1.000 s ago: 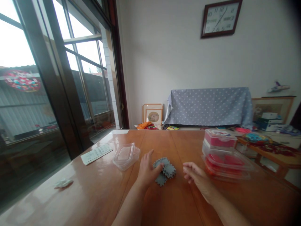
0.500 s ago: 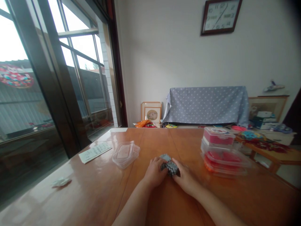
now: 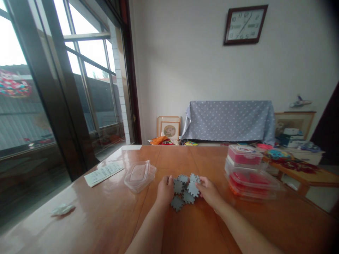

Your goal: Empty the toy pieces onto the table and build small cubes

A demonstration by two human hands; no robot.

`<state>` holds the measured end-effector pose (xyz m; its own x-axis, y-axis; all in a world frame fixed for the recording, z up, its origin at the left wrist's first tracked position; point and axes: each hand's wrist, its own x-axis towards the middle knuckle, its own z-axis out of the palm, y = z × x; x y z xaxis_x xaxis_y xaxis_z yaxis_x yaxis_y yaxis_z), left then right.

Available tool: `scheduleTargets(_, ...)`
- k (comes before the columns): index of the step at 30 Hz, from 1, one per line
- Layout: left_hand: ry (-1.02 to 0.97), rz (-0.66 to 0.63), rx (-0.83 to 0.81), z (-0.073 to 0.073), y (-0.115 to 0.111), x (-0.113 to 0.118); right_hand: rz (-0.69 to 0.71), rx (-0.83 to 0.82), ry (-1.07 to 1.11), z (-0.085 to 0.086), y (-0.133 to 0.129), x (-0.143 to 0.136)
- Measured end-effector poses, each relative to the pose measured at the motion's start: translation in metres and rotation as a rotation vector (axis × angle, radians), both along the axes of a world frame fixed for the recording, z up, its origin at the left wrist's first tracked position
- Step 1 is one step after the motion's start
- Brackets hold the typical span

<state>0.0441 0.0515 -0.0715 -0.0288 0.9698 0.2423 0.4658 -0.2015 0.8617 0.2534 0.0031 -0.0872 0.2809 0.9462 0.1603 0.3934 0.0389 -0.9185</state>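
Several grey puzzle pieces (image 3: 188, 196) with toothed edges lie spread and overlapping on the wooden table (image 3: 180, 234). My left hand (image 3: 165, 190) is closed at the left edge of the group, its thumb and fingers against a grey piece (image 3: 178, 186). On the other side, my right hand (image 3: 209, 192) pinches the edge of another grey piece (image 3: 193, 189), which leans over its neighbours. Some pieces are partly covered by others. The undersides of both hands are hidden.
A clear plastic lid or tray (image 3: 140, 175) lies left of my hands, beside a written paper (image 3: 104, 173). Crumpled whitish material (image 3: 63, 209) sits farther left. Stacked at right are clear containers with red contents (image 3: 251, 180) and a pink-sided box (image 3: 245, 156).
The grey pieces were bunched in a stack between both hands; now they are spread on the table. My hands have moved apart, and the view has shifted slightly.
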Motion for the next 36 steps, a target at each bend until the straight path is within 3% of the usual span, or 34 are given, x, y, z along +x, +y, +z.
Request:
scheduleTargets(7,0.096,0.073,0.029,-0.001,0.006,-0.008,-0.100,0.001,-0.153,-0.009,-0.003,0.017)
scheduleTargets(12,0.173,0.095,-0.034,0.004,0.004,-0.015,-0.144,0.049,-0.322,0.006,-0.009,0.013)
scheduleTargets(16,0.339,0.155,-0.171,0.017,-0.007,-0.015,-0.032,0.102,-0.597,0.028,-0.006,-0.006)
scheduleTargets(19,0.446,0.179,-0.156,0.026,-0.015,-0.014,0.107,0.037,-0.714,0.036,0.002,-0.022)
scheduleTargets(25,0.479,-0.004,-0.145,0.025,-0.019,-0.012,0.303,-0.062,-0.743,0.031,0.023,-0.034)
scheduleTargets(31,0.504,-0.098,-0.082,0.018,-0.020,-0.011,0.357,-0.089,-0.733,0.037,0.036,-0.035)
scheduleTargets(36,0.529,-0.096,-0.062,0.016,-0.020,-0.012,0.325,-0.045,-0.681,0.041,0.039,-0.037)
